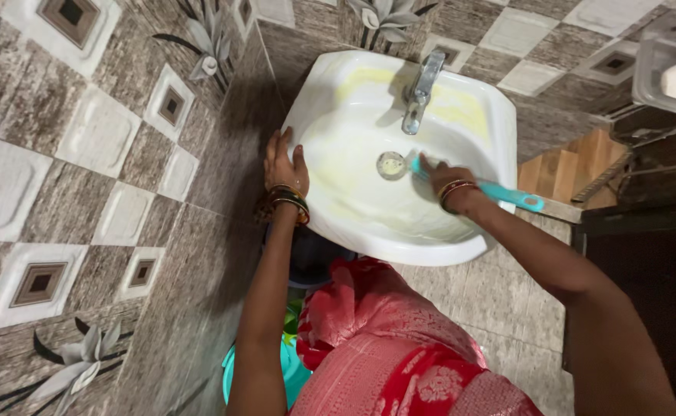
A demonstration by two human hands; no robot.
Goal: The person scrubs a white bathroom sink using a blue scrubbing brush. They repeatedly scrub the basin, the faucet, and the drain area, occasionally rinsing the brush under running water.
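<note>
Tiled bathroom walls (83,154) surround a stained white basin (369,208).

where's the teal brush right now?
Head view, right of centre: the teal brush is in the right hand, its head inside the white sink beside the drain, just below the tap.

1. Patterned wall tiles (83,146) are running in grey-brown and cream squares, some carrying leaf motifs (one showing low on the left).
2. A clear shelf (673,65) is hanging at the upper right.
3. Wooden boards (577,166) are leaning below it.
4. Soft, even light is falling everywhere.
</note>
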